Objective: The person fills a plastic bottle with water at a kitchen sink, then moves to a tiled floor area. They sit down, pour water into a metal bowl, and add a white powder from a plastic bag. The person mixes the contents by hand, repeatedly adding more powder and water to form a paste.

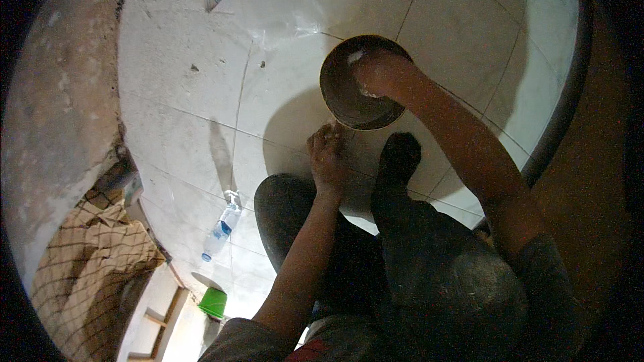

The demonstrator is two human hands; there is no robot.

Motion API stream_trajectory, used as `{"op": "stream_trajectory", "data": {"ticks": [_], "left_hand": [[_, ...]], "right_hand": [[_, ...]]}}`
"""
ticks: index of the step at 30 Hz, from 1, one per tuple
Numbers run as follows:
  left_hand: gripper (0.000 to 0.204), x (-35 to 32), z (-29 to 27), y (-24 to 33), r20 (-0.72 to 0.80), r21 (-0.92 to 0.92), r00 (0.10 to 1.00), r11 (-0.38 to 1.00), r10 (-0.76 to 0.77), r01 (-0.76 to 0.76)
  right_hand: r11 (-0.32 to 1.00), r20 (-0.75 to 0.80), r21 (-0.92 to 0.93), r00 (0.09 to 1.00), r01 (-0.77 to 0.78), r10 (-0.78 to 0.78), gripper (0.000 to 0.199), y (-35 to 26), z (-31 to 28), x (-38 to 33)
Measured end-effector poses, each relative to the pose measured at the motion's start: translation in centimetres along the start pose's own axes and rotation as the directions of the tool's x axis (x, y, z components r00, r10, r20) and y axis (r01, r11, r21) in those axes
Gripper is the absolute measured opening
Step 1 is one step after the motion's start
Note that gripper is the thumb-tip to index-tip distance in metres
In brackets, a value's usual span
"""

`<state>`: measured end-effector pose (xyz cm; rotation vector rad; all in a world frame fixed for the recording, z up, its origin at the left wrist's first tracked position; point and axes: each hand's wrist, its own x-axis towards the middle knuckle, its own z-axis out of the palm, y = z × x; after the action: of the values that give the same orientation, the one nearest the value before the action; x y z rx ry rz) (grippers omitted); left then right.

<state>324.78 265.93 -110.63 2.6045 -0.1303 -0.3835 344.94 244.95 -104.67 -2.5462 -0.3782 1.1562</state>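
A round dark bowl [376, 115] with a thin yellowish rim stands on the tiled floor in front of me. My right hand [384, 74] reaches down into it from the right, its fingers closed and partly in shadow. Small whitish patches show at the fingertips and under the palm; what they are I cannot make out. Just below the bowl's left edge is my left hand [327, 151], fingers curled in. Whether those fingers touch the rim or hold anything is hidden.
Clear plastic sheeting [288, 0] lies at the far side. A plastic bottle [221, 231] with a blue label rests on its side at left, near a green container [212, 302]. Brown crumpled paper [94, 255] is by the left wall. My dark-covered foot [400, 154] is just below the bowl.
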Motion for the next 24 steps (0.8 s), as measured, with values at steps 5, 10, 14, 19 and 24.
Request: {"op": "stream_trajectory", "data": {"ticks": [5, 10, 14, 19, 24], "left_hand": [[0.031, 1.1, -0.1, 0.0, -0.052, -0.084, 0.999, 0.996, 0.006, -0.011], [0.022, 2.2, -2.8, 2.2, 0.020, -0.138, 0.980, 0.970, -0.199, 0.200], [0.019, 3.8, -9.3, 8.4, -0.145, -0.240, 0.989, 0.971, -0.016, -0.019], [0.049, 7.5, -14.2, 12.1, -0.131, -0.269, 0.982, 0.949, 0.134, -0.165], [0.132, 10.9, -12.4, 11.0, -0.090, -0.202, 0.958, 0.937, 0.273, -0.286]], "right_hand": [[0.988, -0.054, -0.156, 0.998, 0.013, -0.021, 0.031, 3.5, 4.6, 2.3], [0.980, -0.052, -0.141, 0.987, 0.140, -0.149, 0.026, 0.0, -0.8, -1.5], [0.957, -0.174, -0.164, 0.948, 0.239, -0.267, 0.024, 2.1, 1.5, -0.5], [0.982, -0.146, -0.143, 0.978, 0.126, -0.147, 0.026, 1.5, 2.7, 0.6], [0.999, -0.245, 0.017, 0.969, -0.038, 0.041, 0.030, -0.1, 7.4, 0.4]]}}
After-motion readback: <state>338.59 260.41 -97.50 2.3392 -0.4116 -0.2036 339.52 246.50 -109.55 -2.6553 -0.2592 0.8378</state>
